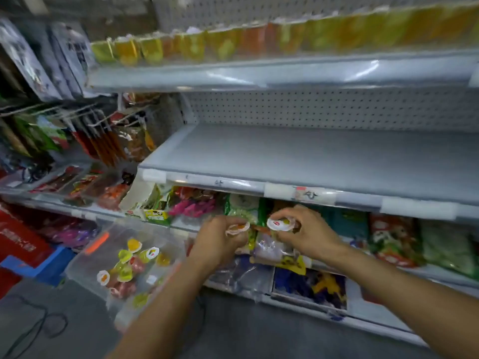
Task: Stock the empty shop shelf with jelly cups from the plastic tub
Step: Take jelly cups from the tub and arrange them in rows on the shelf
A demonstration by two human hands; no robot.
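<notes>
Blurred snack packets behind hands, likely cup-holding

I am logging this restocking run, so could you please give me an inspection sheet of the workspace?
Surface: middle shelf bare.
Job's things: plastic tub on floor, jelly cups inside; more line the top shelf.
Clutter: snack packets on lower shelf.
Grippers: left hand and right hand each hold a cup.
Cables: black cable on floor.
Surroundings: hanging packets left.
</notes>
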